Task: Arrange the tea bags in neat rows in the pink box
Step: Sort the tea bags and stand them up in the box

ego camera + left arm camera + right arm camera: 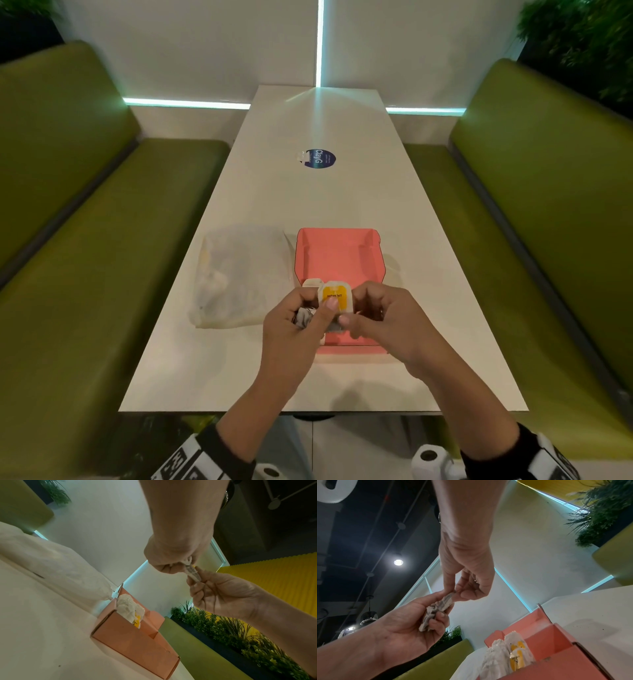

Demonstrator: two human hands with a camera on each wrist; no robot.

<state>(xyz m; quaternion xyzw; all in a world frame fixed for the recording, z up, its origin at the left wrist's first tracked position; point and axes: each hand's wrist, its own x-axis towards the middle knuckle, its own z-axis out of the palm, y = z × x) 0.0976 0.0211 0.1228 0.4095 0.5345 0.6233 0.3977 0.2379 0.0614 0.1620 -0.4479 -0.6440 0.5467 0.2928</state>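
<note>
The pink box (339, 253) lies open on the white table (274, 192), and both hands hover over its near end. My left hand (294, 318) grips a crumpled bundle of tea bags (436, 609), topped by a yellow-labelled tea bag (335, 296). My right hand (370, 311) pinches that tea bag's edge between thumb and fingers. In the wrist views, several white and yellow tea bags (130, 609) (508, 654) stand together at one end of the pink box (133, 642) (556, 642). The rest of its floor is bare.
A translucent plastic bag (239, 274) (51, 566) lies on the table just left of the box. A round dark sticker (318, 158) sits farther up the table. Green benches (102, 240) run along both sides.
</note>
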